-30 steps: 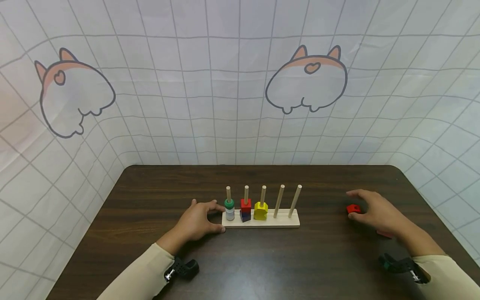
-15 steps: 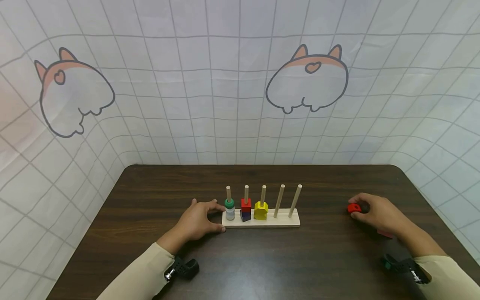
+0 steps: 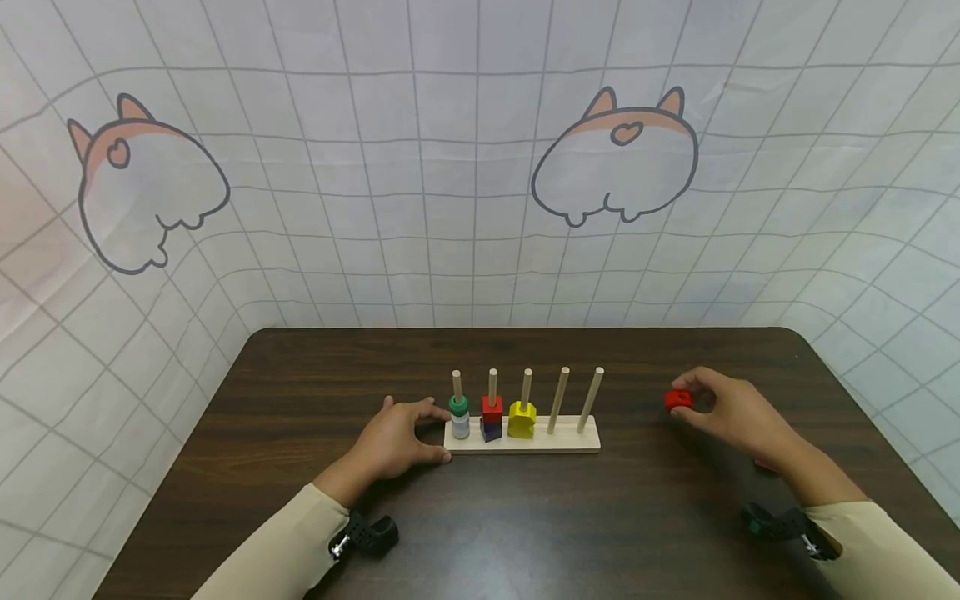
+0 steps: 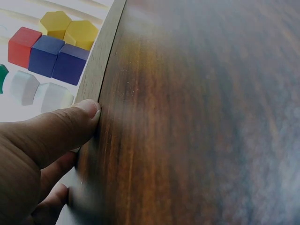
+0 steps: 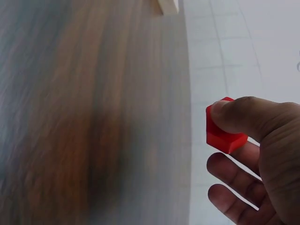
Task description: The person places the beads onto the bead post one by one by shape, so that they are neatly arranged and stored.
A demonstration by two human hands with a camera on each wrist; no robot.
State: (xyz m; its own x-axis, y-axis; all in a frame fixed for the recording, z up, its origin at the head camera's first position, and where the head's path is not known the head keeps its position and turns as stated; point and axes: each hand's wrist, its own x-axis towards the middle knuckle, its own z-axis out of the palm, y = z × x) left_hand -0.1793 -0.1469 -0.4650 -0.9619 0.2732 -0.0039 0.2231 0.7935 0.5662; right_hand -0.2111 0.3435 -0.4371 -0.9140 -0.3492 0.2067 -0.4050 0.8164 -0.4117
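My left hand (image 3: 397, 440) holds the left end of a pale wooden peg board (image 3: 570, 445), thumb on the front edge and index finger at the back. Its thumb presses that edge in the left wrist view. Upright pegs carry a green bead (image 3: 458, 407) over white beads (image 3: 460, 427), a red cube (image 3: 491, 409) over dark blue cubes (image 4: 58, 59), and yellow hexagonal beads (image 3: 522, 421). The two rightmost pegs bear no beads. At the right, my right hand (image 3: 738, 417) pinches a red faceted bead (image 5: 224, 133) between thumb and index finger, above the table.
A red piece (image 3: 765, 464) lies on the dark wood table (image 3: 525, 533), partly hidden by my right forearm. A white gridded cloth (image 3: 480, 267) with cartoon figures surrounds the table's back and sides. Black camera straps are on both wrists.
My right hand has closed on the red bead, lifted it from the table and moved it left. My left hand stays at the board's end.
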